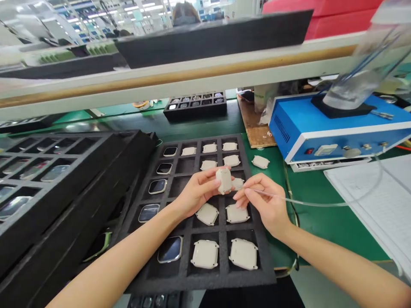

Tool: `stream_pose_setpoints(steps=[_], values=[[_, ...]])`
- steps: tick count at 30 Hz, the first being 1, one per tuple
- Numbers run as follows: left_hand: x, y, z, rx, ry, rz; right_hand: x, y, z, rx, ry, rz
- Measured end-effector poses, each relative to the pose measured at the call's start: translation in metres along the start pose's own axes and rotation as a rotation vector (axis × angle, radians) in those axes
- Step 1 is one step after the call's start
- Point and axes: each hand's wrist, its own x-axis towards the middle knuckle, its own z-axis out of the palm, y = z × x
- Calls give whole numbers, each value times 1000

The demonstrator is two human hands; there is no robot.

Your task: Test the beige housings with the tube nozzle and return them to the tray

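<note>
Left hand [199,189] pinching a cream case [224,180] over the black tray [205,280]; dark-screened pieces [170,249] line its left column, cream shells [205,254] sit further across; right hand [268,204] gripping a clear tube [316,205].

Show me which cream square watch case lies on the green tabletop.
The cream watch case right of the black foam tray, near its far end; the others sit in compartments, except one in the left hand.
</note>
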Motion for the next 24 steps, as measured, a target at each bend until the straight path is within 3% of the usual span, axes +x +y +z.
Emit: stream_pose_setpoints(steps=[4,8,12,16,18,21,24], values=[[1,0,0,11,71,52,-3,0,2,-38,25,16],[0,-3,0,154,58,177,-1,-1,1,-65,109,-3],[-8,-6,3,542,78,525,5,1,1,-46,160,43],[-15,-6,7,1002,23,951,8,2,1,-30,79,129],[-17,-5,9,1127,-39,1058,9,1,1,27,26,157],[-18,-4,11,1161,-51,1073,11,-2,-2,97,-34,209],[-19,-2,10,952,-3,898,14,-7,-5,112,-39,214]])
